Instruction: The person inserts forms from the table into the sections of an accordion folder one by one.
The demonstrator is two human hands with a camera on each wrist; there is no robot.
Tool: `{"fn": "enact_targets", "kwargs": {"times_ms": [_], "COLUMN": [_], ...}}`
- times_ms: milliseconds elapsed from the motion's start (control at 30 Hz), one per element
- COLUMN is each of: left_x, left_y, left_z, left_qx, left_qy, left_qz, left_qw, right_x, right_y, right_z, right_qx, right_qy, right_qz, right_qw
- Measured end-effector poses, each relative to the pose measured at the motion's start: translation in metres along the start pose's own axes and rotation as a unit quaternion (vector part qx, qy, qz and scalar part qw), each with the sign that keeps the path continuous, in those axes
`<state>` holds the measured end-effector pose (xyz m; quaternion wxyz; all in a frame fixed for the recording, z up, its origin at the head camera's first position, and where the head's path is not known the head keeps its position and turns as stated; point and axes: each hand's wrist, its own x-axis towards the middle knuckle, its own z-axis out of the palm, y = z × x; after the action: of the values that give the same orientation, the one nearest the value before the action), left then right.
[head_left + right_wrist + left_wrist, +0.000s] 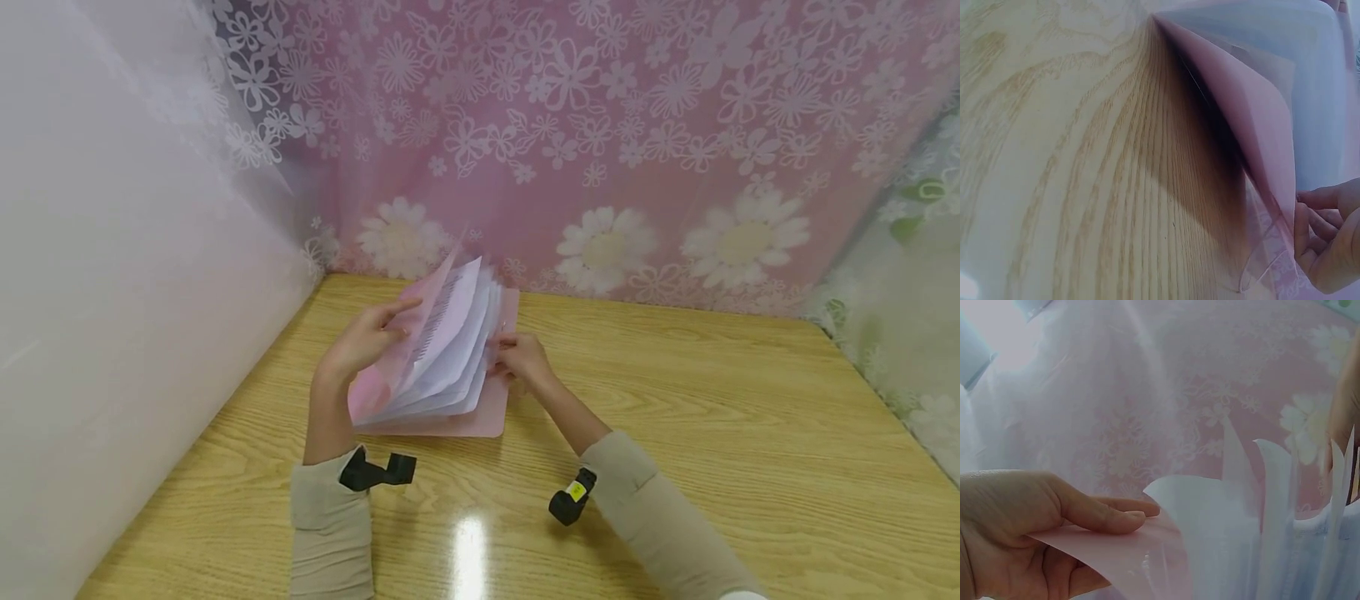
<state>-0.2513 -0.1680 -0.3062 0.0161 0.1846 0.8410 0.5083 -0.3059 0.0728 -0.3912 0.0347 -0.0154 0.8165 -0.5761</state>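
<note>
A notebook with pink covers stands partly open on the table, its white pages (457, 367) fanned between front and back. My left hand (358, 342) holds the raised front cover (1138, 559), thumb on top and fingers beneath in the left wrist view. At the other side my right hand (522, 358) pinches the edge of the pink back cover (1244, 103), which bends up off the table in the right wrist view. A thin pink loop (1246, 269) hangs from that cover's edge. A row of dark marks (438, 317) runs along one leaf near the front cover.
The wood-grain table (697, 433) extends right of the notebook. A pink flowered curtain (525, 167) hangs behind, a whitish sheet (135, 250) borders the left, and a flowered sheet (907, 275) borders the right. Black wrist mounts (382, 471) sit at both sleeves.
</note>
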Motion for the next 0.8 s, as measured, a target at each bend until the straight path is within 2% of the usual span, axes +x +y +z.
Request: {"fn": "enact_targets", "kwargs": {"times_ms": [133, 233, 300, 367, 500, 567, 667, 800], "left_x": [0.001, 0.001, 0.000, 0.000, 0.003, 0.005, 0.010, 0.014], "left_y": [-0.003, -0.003, -0.001, 0.000, 0.000, 0.000, 0.002, 0.006], "left_z": [-0.001, -0.003, -0.003, -0.003, 0.003, 0.008, 0.018, 0.033], "left_qx": [0.004, 0.006, 0.010, 0.012, 0.034, 0.053, 0.086, 0.134], "left_qy": [0.002, 0.005, 0.002, -0.003, -0.016, -0.022, -0.039, -0.069], "left_qz": [-0.007, -0.013, -0.011, -0.008, 0.007, 0.010, 0.013, 0.016], "left_qw": [1.0000, 0.9999, 0.9999, 0.9999, 0.9993, 0.9983, 0.9954, 0.9885], "right_x": [-0.005, -0.011, -0.015, -0.022, -0.039, -0.047, -0.054, -0.056], "right_y": [0.002, 0.005, 0.009, 0.015, 0.028, 0.032, 0.036, 0.045], "right_z": [-0.011, -0.022, -0.027, -0.030, -0.030, -0.028, -0.025, -0.021], "right_qx": [0.046, 0.057, 0.057, 0.059, 0.078, 0.099, 0.134, 0.169], "right_qy": [0.009, 0.012, -0.010, -0.052, -0.155, -0.187, -0.204, -0.193], "right_qz": [0.001, 0.004, 0.018, 0.036, 0.056, 0.061, 0.060, 0.055], "right_qw": [0.999, 0.998, 0.998, 0.996, 0.983, 0.976, 0.968, 0.965]}}
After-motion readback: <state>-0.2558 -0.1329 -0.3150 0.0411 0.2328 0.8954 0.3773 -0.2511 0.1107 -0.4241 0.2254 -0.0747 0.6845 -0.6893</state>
